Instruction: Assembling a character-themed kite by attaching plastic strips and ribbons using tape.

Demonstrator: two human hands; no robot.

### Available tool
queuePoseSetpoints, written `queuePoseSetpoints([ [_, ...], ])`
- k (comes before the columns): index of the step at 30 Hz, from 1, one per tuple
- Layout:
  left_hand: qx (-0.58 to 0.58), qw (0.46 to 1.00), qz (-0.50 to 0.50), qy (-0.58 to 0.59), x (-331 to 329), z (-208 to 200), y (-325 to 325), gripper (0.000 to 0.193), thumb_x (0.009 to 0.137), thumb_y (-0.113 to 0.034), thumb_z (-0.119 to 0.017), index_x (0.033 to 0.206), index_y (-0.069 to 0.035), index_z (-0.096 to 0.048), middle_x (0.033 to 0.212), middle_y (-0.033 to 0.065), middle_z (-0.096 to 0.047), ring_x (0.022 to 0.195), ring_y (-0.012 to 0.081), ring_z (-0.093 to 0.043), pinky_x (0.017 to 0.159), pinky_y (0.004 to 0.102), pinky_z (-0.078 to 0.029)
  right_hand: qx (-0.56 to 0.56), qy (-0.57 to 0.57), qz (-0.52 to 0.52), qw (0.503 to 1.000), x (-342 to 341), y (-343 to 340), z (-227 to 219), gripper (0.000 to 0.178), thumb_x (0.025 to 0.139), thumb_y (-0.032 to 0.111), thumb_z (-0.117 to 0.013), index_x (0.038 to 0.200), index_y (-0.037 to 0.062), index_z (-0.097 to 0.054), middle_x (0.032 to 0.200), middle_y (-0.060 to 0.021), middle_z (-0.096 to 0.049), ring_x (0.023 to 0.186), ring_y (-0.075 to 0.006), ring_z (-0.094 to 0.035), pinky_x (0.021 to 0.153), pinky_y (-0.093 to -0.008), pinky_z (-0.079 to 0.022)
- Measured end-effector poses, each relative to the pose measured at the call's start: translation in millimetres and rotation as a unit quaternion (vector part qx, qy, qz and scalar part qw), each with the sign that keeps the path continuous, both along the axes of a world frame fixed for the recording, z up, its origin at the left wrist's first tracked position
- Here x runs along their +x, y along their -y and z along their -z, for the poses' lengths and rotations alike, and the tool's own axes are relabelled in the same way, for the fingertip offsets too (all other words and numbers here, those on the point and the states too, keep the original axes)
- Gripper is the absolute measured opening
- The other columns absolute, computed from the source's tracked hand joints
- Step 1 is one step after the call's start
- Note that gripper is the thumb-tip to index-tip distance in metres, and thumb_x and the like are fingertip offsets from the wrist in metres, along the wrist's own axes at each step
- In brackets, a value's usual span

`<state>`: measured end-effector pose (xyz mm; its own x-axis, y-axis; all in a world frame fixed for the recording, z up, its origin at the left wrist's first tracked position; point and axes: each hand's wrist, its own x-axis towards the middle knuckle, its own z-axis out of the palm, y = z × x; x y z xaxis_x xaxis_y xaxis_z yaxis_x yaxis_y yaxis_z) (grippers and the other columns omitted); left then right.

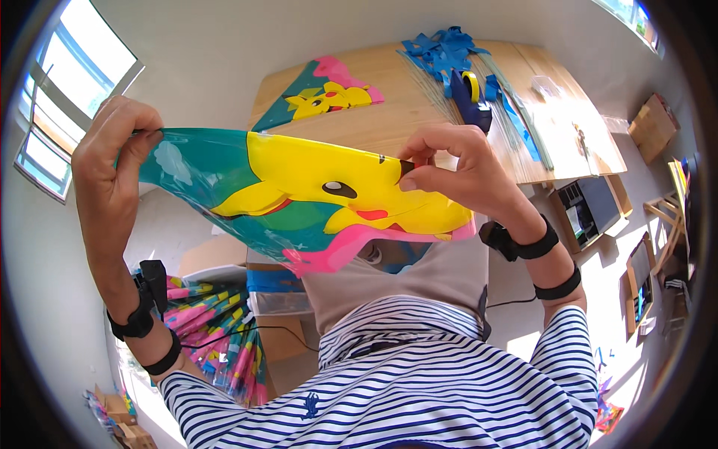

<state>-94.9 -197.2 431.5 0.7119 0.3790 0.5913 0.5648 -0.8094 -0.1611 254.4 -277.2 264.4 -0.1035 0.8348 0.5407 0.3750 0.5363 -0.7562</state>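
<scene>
Aloft, printed sheet [307,172]; rightward, carton [620,197] with contents [576,209]

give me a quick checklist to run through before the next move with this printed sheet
1. Left hand gripping the printed sheet: ok, thumb and fingers pinch its teal corner.
2. Right hand gripping too: ok, it pinches the upper edge toward the other end.
3. Sheet held flat: not ok, it sags between the hands.
4. Back of the sheet free of marks: cannot tell, it faces away.
5. Second sheet laid out on the table: ok, picture side up.
6. Yellow tape roll on the table: ok, beyond the right hand.
</scene>
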Motion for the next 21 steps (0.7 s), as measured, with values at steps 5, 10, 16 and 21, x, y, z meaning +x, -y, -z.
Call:
queuePoseSetpoints([
  [5, -0.031, 0.999, -0.001, 0.014, -6, 9, -16, 0.012, 0.095, 0.004, -0.057, 0.09, -0.005, -0.061, 0.086, 0.0059, -0.062, 0.081, 0.0169, -0.062, 0.071, 0.0265, -0.05, -0.075, -0.034, -0.034, 0.996, 13, 0, 9, 0.011, 0.084, 0.005, -0.076, 0.095, 0.0019, -0.075, 0.082, -0.0054, -0.069, 0.078, -0.0128, -0.062, 0.071, -0.0255, -0.048],
  [10, -0.066, 0.998, -0.003, -0.013, -7, 15, -21, 0.012, 0.097, 0.003, -0.057, 0.092, -0.006, -0.063, 0.088, 0.0063, -0.061, 0.084, 0.0172, -0.061, 0.071, 0.0267, -0.05, -0.038, 0.115, 0.023, 0.992, 20, -5, 13, 0.009, 0.084, 0.005, -0.073, 0.091, -0.0012, -0.074, 0.08, -0.009, -0.07, 0.077, -0.0179, -0.065, 0.069, -0.0282, -0.049],
  [16, -0.097, 0.994, 0.043, 0.0, 12, 25, -37, 0.013, 0.089, 0.009, -0.059, 0.085, -0.003, -0.059, 0.085, 0.0083, -0.056, 0.08, 0.0191, -0.057, 0.065, 0.0297, -0.044, -0.111, 0.188, 0.063, 0.974, 25, -17, -4, 0.007, 0.081, 0.003, -0.071, 0.085, -0.0031, -0.072, 0.075, -0.0155, -0.068, 0.068, -0.0246, -0.064, 0.064, -0.0335, -0.049],
  [21, -0.027, 0.998, -0.002, -0.062, 25, 74, -109, 0.007, 0.082, 0.005, -0.062, 0.084, -0.002, -0.059, 0.088, 0.0127, -0.057, 0.086, 0.031, -0.057, 0.075, 0.039, -0.044, -0.336, 0.119, 0.051, 0.933, 30, -74, -7, 0.008, 0.085, -0.004, -0.064, 0.085, -0.0092, -0.07, 0.069, -0.0138, -0.067, 0.056, -0.0225, -0.068, 0.05, -0.03, -0.049],
])
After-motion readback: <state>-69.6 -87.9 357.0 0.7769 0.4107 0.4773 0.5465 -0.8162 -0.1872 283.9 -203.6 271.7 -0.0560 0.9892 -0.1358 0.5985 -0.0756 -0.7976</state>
